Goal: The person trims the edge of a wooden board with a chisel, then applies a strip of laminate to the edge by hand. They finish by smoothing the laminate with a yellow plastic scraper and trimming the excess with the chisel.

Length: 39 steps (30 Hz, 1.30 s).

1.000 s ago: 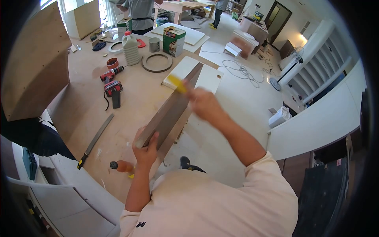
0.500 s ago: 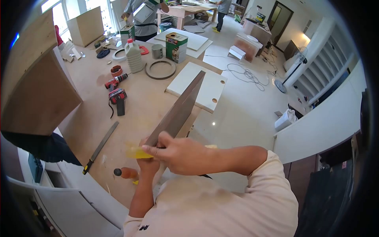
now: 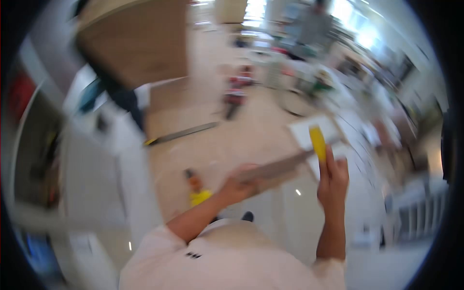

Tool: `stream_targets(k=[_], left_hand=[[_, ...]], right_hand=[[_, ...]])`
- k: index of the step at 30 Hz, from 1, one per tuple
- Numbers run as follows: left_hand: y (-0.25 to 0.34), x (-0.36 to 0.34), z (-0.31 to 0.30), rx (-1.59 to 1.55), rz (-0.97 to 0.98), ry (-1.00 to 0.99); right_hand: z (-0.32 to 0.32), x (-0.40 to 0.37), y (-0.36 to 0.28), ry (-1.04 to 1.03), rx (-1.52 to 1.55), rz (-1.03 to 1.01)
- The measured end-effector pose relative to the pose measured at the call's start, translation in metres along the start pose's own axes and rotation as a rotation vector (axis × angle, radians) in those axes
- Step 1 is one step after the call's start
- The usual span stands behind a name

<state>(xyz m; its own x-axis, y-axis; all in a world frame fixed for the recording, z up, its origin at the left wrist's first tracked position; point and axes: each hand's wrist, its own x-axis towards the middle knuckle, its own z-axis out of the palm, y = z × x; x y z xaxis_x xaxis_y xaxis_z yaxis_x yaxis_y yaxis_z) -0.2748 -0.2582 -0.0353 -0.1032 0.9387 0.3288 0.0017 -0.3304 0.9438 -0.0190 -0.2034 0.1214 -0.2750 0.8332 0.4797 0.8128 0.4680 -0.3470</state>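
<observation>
The head view is blurred by motion. My left hand (image 3: 239,184) grips the near end of a long brown board (image 3: 278,168), which points to the right. Out at the board's far end, my right hand (image 3: 333,176) holds a yellow tool (image 3: 317,143) upright, its fingers closed round the lower part. Left of my left hand, an orange bottle (image 3: 195,182) lies beside a yellow object (image 3: 200,197) on the worktable (image 3: 227,147). A long flat tool with a dark and yellow handle (image 3: 186,132) rests farther left.
Red power tools (image 3: 235,95) lie farther back, with a ring (image 3: 293,103) to their right. A white panel (image 3: 314,129) is behind the board. A large wooden box (image 3: 137,41) stands at the upper left. Another person (image 3: 311,26) is at the back.
The view has turned to the left. My right hand has moved away from my left, along to the board's far end, with the yellow tool now raised.
</observation>
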Motion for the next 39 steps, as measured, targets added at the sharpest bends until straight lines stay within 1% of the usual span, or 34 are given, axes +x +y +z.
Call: stream_targets(k=[1,2,3,4,6,7,8,9,10,11,12,13,14,16,18,19,20,21,22,23,24,25,26,27,28,29,30,31,32,33,34,35,37,39], left_hand=[[0.013,0.002,-0.002,0.014,0.086,-0.064],[0.033,0.004,-0.004,0.034,0.176,-0.044],[0.034,0.005,0.0,-0.064,0.258,-0.016],[0.037,0.001,0.001,-0.074,0.222,0.01],[0.041,-0.002,0.001,-0.066,0.167,0.021],[0.035,-0.005,-0.004,-0.052,0.134,-0.002],[0.037,-0.003,-0.002,-0.022,0.117,-0.029],[0.041,-0.005,0.002,-0.061,0.097,-0.022],[0.041,-0.009,0.007,-0.098,0.083,-0.009],[0.042,-0.013,0.006,-0.132,0.069,0.011],[0.045,-0.018,0.0,-0.029,0.034,0.044],[0.047,-0.022,-0.003,0.066,-0.01,0.076],[0.045,-0.026,0.001,0.157,-0.064,0.094],[0.025,-0.038,0.015,0.306,-0.029,0.278],[-0.007,-0.049,0.017,0.485,-0.024,0.386],[-0.026,-0.055,0.016,0.585,-0.042,0.424],[-0.033,-0.062,0.018,0.68,-0.063,0.468],[-0.028,-0.065,0.021,0.664,-0.139,0.439],[-0.019,-0.067,0.021,0.644,-0.21,0.409],[-0.011,-0.071,0.022,0.618,-0.282,0.377],[-0.008,-0.075,0.023,0.574,-0.299,0.38],[-0.008,-0.08,0.022,0.526,-0.317,0.372],[-0.01,-0.083,0.025,0.467,-0.334,0.341],[-0.012,-0.088,0.028,0.261,-0.418,0.369],[-0.011,-0.092,0.029,0.06,-0.51,0.362],[-0.007,-0.098,0.031,0.064,-0.483,0.371],[-0.005,-0.099,0.031,0.116,-0.601,0.359],[-0.009,-0.101,0.032,0.133,-0.606,0.352],[0.0,-0.103,0.038,0.17,-0.532,0.349],[-0.001,-0.104,0.044,0.092,-0.513,0.421],[-0.004,-0.105,0.05,0.011,-0.499,0.511],[0.001,-0.103,0.057,0.012,-0.499,0.527],[-0.003,-0.108,0.06,-0.041,-0.496,0.539],[-0.013,-0.113,0.057,-0.145,-0.506,0.535]], right_hand=[[-0.001,-0.014,-0.061,-0.097,0.085,-0.115],[0.006,-0.02,-0.083,-0.118,0.205,-0.282],[0.016,-0.021,-0.084,-0.109,0.168,-0.368],[0.025,-0.016,-0.071,-0.079,0.115,-0.443],[0.051,0.017,0.023,-0.072,0.094,-0.25],[0.054,0.042,0.079,-0.079,0.002,-0.076],[0.043,0.069,0.178,-0.164,-0.085,-0.105],[0.029,0.079,0.218,-0.055,-0.038,-0.033],[0.042,0.1,0.306,-0.003,0.062,0.027],[0.034,0.106,0.32,0.072,0.133,0.118],[0.028,0.093,0.299,0.129,0.247,0.286],[0.024,0.08,0.27,0.133,0.379,0.455],[0.026,0.067,0.244,0.086,0.523,0.625],[0.029,0.042,0.206,0.003,0.774,0.932],[0.045,0.033,0.202,-0.113,0.902,1.046],[0.09,0.028,0.271,-0.227,0.988,0.924],[0.086,0.031,0.236,-0.24,0.927,1.011],[0.086,0.032,0.217,-0.311,0.92,1.011],[0.087,0.035,0.213,-0.377,0.913,1.009],[0.099,0.039,0.227,-0.463,0.958,0.933],[0.118,0.041,0.25,-0.544,0.999,0.861],[0.136,0.049,0.272,-0.734,1.037,0.821],[0.161,0.051,0.294,-0.72,1.089,0.703],[0.177,0.043,0.306,-0.674,1.133,0.607],[0.169,0.034,0.296,-0.661,1.026,0.565],[0.16,0.025,0.28,-0.648,0.918,0.526],[0.166,0.024,0.288,-0.717,1.089,0.782],[0.152,0.022,0.265,-0.713,1.083,0.842],[0.147,0.021,0.262,-0.77,1.105,0.886],[0.139,0.021,0.261,-0.842,1.214,0.824],[0.133,0.021,0.254,-0.823,1.216,0.787],[0.132,0.021,0.252,-0.82,1.218,0.745],[0.141,0.017,0.267,-0.767,1.268,0.85],[0.141,0.017,0.269,-0.764,1.209,0.884]])
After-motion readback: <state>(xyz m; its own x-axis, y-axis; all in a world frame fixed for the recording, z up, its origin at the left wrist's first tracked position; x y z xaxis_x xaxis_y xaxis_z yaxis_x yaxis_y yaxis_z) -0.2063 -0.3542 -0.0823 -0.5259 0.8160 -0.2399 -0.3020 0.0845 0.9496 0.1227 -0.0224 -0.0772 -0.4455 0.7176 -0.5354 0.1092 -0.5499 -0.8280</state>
